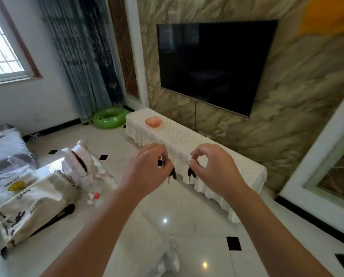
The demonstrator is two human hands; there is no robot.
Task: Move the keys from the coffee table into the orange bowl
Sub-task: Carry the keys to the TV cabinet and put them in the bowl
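Observation:
My left hand point(149, 168) is pinched on a bunch of black-headed keys point(172, 173) that hangs below its fingers. My right hand point(209, 166) is pinched on the ring of a second bunch of black-headed keys point(191, 172), also dangling. Both hands are held out in front of me, side by side in the air. The orange bowl point(153, 121) stands farther off on the left end of a long low cabinet covered by a white cloth point(187, 142), under the wall TV. The coffee table is not in view.
A black TV point(215, 64) hangs on the marble wall. On the glossy tiled floor at the left lie several printed sacks point(31, 202) and plastic-wrapped bundles. A green swim ring point(109, 117) rests by the curtain in the corner.

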